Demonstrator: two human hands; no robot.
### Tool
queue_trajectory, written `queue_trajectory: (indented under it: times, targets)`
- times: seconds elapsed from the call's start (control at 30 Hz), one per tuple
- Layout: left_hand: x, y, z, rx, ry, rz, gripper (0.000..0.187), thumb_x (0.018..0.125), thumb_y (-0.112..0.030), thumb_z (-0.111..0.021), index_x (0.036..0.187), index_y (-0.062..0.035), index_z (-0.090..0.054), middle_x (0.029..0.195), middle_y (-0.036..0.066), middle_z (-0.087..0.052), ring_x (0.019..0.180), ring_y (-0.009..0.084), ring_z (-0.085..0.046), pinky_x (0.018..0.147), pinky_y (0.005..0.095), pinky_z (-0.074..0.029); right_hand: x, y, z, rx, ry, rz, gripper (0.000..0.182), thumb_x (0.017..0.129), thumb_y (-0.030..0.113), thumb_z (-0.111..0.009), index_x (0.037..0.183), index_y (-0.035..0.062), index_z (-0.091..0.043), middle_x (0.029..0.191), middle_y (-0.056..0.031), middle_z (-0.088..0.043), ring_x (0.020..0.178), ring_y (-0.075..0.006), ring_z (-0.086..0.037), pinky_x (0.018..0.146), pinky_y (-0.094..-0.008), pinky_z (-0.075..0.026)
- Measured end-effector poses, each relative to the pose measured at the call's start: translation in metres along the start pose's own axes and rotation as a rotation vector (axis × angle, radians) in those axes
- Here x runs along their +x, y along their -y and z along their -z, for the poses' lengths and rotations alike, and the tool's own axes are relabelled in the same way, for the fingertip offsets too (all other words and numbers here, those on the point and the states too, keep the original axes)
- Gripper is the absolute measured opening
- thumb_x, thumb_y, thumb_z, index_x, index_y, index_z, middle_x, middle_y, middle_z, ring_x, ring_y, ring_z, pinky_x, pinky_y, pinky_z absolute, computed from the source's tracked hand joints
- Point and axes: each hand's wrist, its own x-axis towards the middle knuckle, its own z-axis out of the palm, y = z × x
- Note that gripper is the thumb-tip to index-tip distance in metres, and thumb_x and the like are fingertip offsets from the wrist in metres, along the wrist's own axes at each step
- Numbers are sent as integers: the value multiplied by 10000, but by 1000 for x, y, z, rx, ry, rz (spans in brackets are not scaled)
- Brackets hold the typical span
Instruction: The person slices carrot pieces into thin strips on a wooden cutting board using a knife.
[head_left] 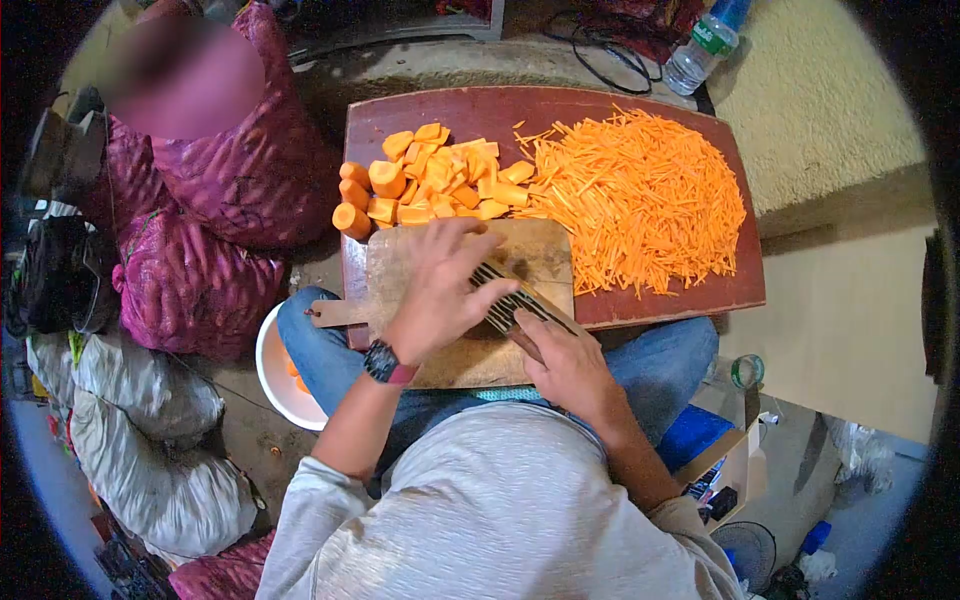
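A wooden cutting board [400,265] with a handle at its left lies over the near edge of a red table [640,308]. On the board is a dark slotted slicing tool [500,300], slanted. My right hand [565,355] grips its near end. Over its far left part is my left hand [445,285], blurred, with fingers apart and nothing visible in them. Cut carrot chunks [440,180] lie beyond the board. To their right spreads a large heap of shredded carrot [650,195].
Purple net sacks [200,285] and white sacks [150,460] stand at the left. A white basin [275,385] holding orange pieces is beside my left knee. A bottle [703,50] is beyond the table; an open box [735,475] is at the lower right.
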Motion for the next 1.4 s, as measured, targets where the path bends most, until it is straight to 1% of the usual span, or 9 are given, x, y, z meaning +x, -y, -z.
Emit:
queue_trajectory:
  times: [0.13,0.23,0.37,0.5,0.77,1.03,1.1,1.23,1.4]
  targets:
    - [22,6,-26,131,324,17,684,752,-392,-939,1344,-116,-736,1372,120,-637,1335,358,-528,1139,535,-346,-3,3,7,-8,38,-37,588,936,146,-725,1501,70,-580,1321,-240,-717,1204,-439,-699,1012,-536,-569]
    - [35,9,-46,214,327,-21,672,736,-401,-942,1310,-119,-738,1350,111,-641,1327,343,-536,1102,541,-363,-4,3,9,-30,77,-69,592,942,153,-719,1511,77,-576,1303,-235,-718,1184,-442,-705,1002,-542,-570]
    - [54,24,-62,466,17,-224,437,829,-335,-868,1176,-102,-738,1192,107,-632,1228,329,-565,1054,577,-375,-9,-6,2,-45,-60,29,603,944,168,-716,1526,101,-569,1253,-213,-725,1127,-446,-716,957,-549,-583]
    - [69,47,-48,459,-79,-158,355,841,-300,-848,1125,-114,-743,1140,99,-642,1155,311,-579,971,536,-383,-10,-10,-3,-35,-68,39,607,953,191,-721,1534,113,-562,1215,-211,-726,1103,-443,-720,914,-553,-595]
    - [100,77,-64,485,148,-352,232,820,-159,-747,1041,-99,-781,1170,111,-662,1197,322,-565,981,537,-407,-7,-8,-5,-18,63,-31,606,983,265,-729,1534,108,-533,1170,-223,-715,1070,-471,-711,875,-575,-595]
    - [105,85,-79,504,264,-285,169,843,-146,-719,992,-94,-780,1161,100,-661,1150,316,-575,964,521,-403,-10,-11,-6,47,-2,-4,609,961,238,-740,1529,108,-561,1193,-230,-704,1081,-468,-708,885,-569,-594]
    - [99,81,-66,450,216,-291,257,844,-182,-769,1094,-127,-789,1139,83,-654,1130,303,-572,952,472,-386,-10,-11,-6,65,-1,0,615,951,221,-743,1529,106,-567,1191,-227,-705,1083,-467,-707,891,-564,-594]
    - [62,53,-18,330,50,-233,202,855,-111,-729,1047,-86,-787,1043,114,-635,1084,319,-586,934,481,-404,-10,-11,1,41,22,22,630,929,182,-747,1526,89,-571,1207,-231,-712,1099,-463,-709,914,-554,-594]
    - [-32,31,10,212,-109,42,353,819,-13,-708,1164,-60,-766,990,142,-592,1031,335,-593,852,473,-448,-13,-11,20,16,7,66,571,944,151,-737,1485,34,-597,1268,-263,-722,1142,-453,-712,928,-546,-588]
